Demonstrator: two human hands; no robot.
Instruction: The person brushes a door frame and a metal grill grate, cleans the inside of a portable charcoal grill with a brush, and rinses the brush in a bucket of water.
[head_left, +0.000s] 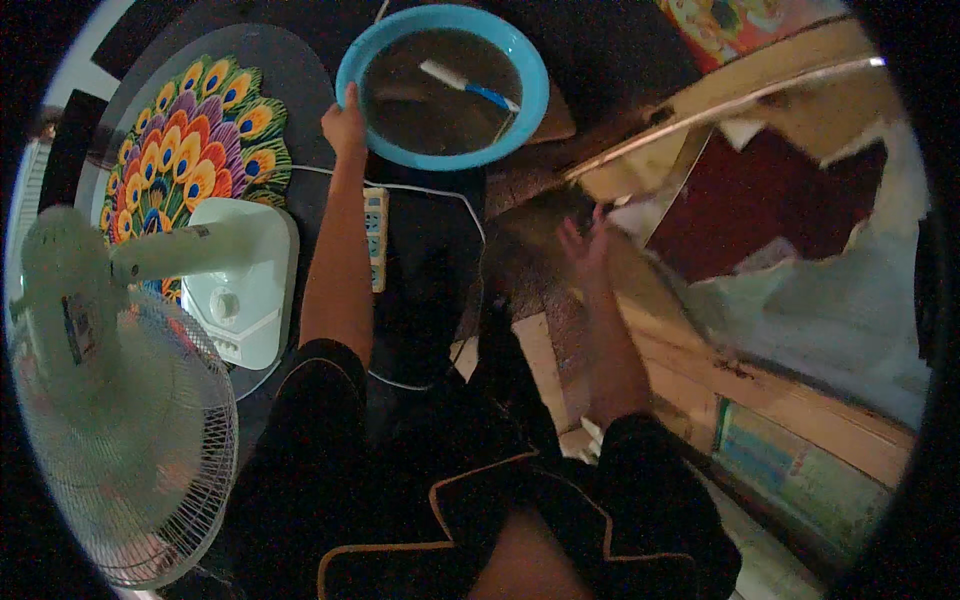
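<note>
My left hand (346, 129) grips the left rim of a round light-blue plastic basin (534, 82), its thumb over the rim. Murky liquid appears to fill the basin, and a brush (489, 94) with a blue and white handle lies inside, its handle towards the right wall. Lower and to the right of the basin, my right hand (586, 236) is raised with its fingers apart, beside a worn wooden frame. It is somewhat blurred, and nothing shows in its grasp.
A pale green electric fan (240, 300) stands at the left on a colourful peacock-feather mat (255, 124). A power strip (377, 240) and a white cable (427, 190) lie below the basin. At the right is a wooden frame (810, 405) with torn covering (840, 315).
</note>
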